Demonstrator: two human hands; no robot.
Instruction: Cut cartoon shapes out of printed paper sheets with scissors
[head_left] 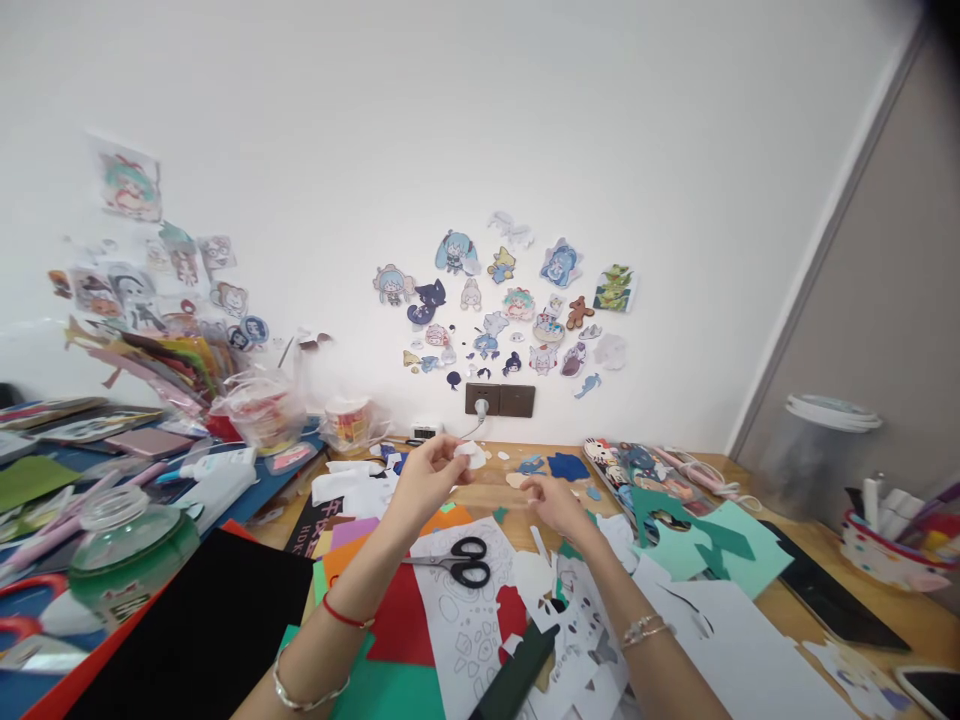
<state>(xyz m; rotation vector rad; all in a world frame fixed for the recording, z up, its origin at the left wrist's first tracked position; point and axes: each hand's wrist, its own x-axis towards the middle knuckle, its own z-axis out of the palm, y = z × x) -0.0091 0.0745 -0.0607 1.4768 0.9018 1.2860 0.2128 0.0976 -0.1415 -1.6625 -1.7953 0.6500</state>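
My left hand (427, 472) is raised over the wooden desk (825, 545), fingers pinched on a small white paper cut-out (471, 453). My right hand (553, 503) hovers a little to the right and lower, fingers curled loosely, with nothing I can make out in them. Black-handled scissors (461, 561) lie on a printed white sheet (465, 610) just below both hands. Red, orange, green and purple paper sheets lie under my left forearm.
Teal paper scraps (705, 545) and white offcuts cover the desk at right. A glass jar (124, 545) and a black sheet (202, 620) sit at left. Stickers (510, 300) dot the wall above a socket (499, 399). A pen cup (889, 545) stands far right.
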